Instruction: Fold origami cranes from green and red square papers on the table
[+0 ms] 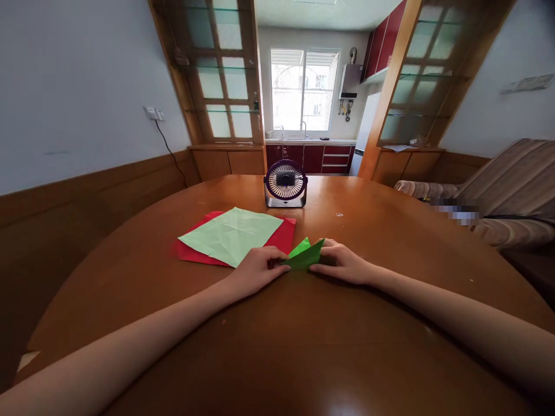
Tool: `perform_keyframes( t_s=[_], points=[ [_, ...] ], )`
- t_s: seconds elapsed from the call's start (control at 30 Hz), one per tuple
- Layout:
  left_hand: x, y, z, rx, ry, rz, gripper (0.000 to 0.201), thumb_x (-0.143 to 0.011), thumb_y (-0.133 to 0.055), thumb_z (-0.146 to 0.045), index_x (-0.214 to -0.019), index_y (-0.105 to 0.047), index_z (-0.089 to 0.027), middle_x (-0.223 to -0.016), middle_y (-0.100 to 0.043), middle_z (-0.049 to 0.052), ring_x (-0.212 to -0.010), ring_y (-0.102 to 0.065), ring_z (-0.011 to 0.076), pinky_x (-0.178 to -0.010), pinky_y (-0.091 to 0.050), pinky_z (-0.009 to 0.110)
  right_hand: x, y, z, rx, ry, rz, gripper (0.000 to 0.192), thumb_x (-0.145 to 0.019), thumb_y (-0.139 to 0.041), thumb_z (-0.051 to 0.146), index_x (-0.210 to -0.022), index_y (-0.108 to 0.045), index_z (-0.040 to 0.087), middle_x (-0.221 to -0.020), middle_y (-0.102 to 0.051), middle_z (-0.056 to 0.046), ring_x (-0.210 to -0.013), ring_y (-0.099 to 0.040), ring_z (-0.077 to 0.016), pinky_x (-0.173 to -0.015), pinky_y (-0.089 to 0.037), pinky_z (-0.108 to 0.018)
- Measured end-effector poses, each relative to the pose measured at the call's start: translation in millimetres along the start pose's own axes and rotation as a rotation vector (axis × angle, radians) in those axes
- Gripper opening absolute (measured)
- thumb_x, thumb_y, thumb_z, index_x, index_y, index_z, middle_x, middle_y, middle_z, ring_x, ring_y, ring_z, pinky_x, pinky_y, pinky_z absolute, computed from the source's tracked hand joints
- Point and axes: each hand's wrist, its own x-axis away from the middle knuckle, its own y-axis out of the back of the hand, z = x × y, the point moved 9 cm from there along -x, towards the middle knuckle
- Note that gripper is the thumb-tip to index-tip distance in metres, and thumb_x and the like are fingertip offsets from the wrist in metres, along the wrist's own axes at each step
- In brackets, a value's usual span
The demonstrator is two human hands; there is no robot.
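Observation:
A folded piece of green paper (304, 257) stands on the wooden table between my two hands, with pointed corners sticking up. My left hand (262, 266) pinches its left end between thumb and fingers. At its right end, my right hand (340, 262) has the thumb on the near side and fingers behind, closed on the paper. Just beyond my left hand lies a creased light green sheet (234, 231), spread out on top of red paper (288, 234). Part of the red paper is hidden under the green sheet.
A small dark fan (286, 184) stands on the wooden table (277, 358) past the papers. To the right is a striped armchair (511, 185). A cable (167, 144) hangs from a wall socket at left. Behind the table, shelves flank a kitchen with a window (303, 89).

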Motion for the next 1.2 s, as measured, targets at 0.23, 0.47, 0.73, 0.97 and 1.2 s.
perform_keyframes(
  t_s=[0.23,0.47,0.73,0.97,1.2],
  points=[
    [0.8,0.8,2.1,0.043,0.016,0.036,0.018,-0.08,-0.065,-0.028,-0.093,-0.072,-0.018,-0.08,-0.07,0.002,-0.067,-0.06,0.0143,-0.062,-0.047,0.025,0.9,0.5,1.0,-0.031,0.004,-0.016,0.015,-0.087,-0.062,0.026,-0.098,-0.068,0.017,-0.102,-0.059,-0.008,-0.097,-0.057,-0.0199,-0.09,-0.049,-0.039],
    [12.2,-8.2,-30.7,-0.077,-0.375,0.171,0.022,-0.092,-0.056,-0.03,-0.088,-0.074,-0.02,-0.1,-0.07,0.006,-0.091,-0.062,0.016,-0.084,-0.049,0.03,4.8,-1.6,-1.8,-0.016,0.085,0.039,0.023,-0.088,-0.049,0.011,-0.098,-0.068,0.018,-0.105,-0.059,-0.009,-0.099,-0.056,-0.0206,-0.092,-0.046,-0.042],
    [6.8,-6.0,-20.4,-0.155,-0.289,0.1,0.022,-0.082,-0.069,-0.032,-0.1,-0.071,-0.019,-0.097,-0.063,0.007,-0.093,-0.058,0.0196,-0.084,-0.047,0.034,5.1,0.8,1.5,0.189,0.05,-0.037,0.02,-0.088,-0.062,0.031,-0.104,-0.067,0.019,-0.106,-0.06,-0.009,-0.103,-0.055,-0.0232,-0.097,-0.039,-0.046],
    [2.1,0.1,-12.0,-0.142,-0.194,0.065,0.031,-0.078,-0.072,-0.037,-0.103,-0.069,-0.019,-0.1,-0.063,0.006,-0.094,-0.059,0.0208,-0.084,-0.048,0.035,6.8,1.5,5.9,0.255,0.086,-0.065,0.021,-0.086,-0.064,0.028,-0.105,-0.067,0.02,-0.109,-0.058,-0.009,-0.107,-0.054,-0.0242,-0.098,-0.037,-0.048],
    [0.8,1.5,-12.9,-0.172,-0.198,0.053,0.027,-0.078,-0.072,-0.04,-0.094,-0.07,-0.018,-0.087,-0.066,0.005,-0.084,-0.06,0.0192,-0.074,-0.05,0.031,7.1,0.1,2.7,0.264,0.066,-0.054,0.025,-0.086,-0.064,0.029,-0.109,-0.066,0.021,-0.113,-0.057,-0.01,-0.11,-0.053,-0.0254,-0.1,-0.037,-0.049]
  ],
)
